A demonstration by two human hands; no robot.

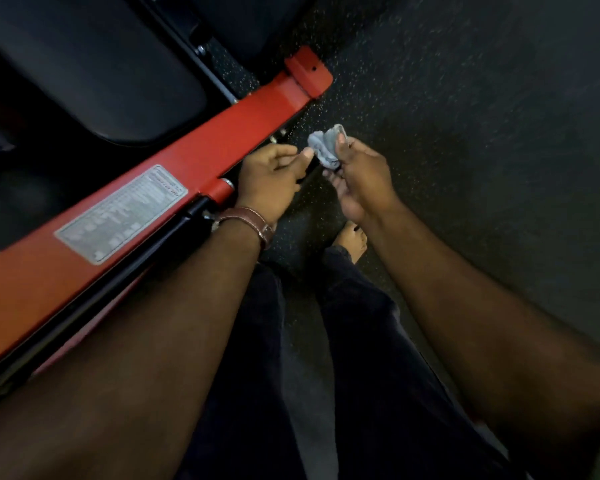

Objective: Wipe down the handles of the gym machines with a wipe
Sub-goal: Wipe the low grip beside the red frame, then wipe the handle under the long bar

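Your forearms fill the lower view, meeting over dark trousers [378,358]. The wipe [326,147], grey and crumpled, sits between your hands above the speckled floor [465,116]. Your right hand [361,178] pinches it with thumb and fingers. Your left hand [274,178], strapped with a brown watch [253,223], has curled fingers, thumb tip at the wipe's edge; whether it grips cannot be told. A red frame [146,188] with a grey label [122,213] runs left, beside a black pad [101,71].

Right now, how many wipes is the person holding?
1. A crumpled grey wipe is pinched in the right hand, with the left hand touching its edge, beside the red machine frame. Others may be out of view.
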